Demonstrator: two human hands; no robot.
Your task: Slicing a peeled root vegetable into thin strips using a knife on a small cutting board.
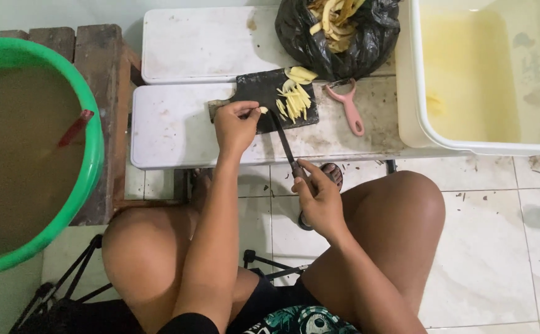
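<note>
The left hand [236, 124] pinches a small pale piece of potato [262, 110] between thumb and fingertips, pressing it down on the near left part of the dark rectangular cutting board [257, 86]. The right hand [319, 198] is clenched around the handle of a long dark-bladed knife [282, 137], whose blade runs up from the hand across the near edge of the board and lies just beside the held piece. On the board, to the right of the blade, sits a heap of thin yellow potato sticks [296, 102], with a few larger pale slices [302, 74] at the far edge. The board rests on a low white table [171, 133] with a stained top. A pink plastic peeler [349, 106] lies on the table just right of the board. Behind it, a black plastic bag [338, 34] holds yellow peelings. A large cream plastic tub [468, 74] with yellowish water stands to the right, and a green round basin [93, 161] of murky water to the left.
</note>
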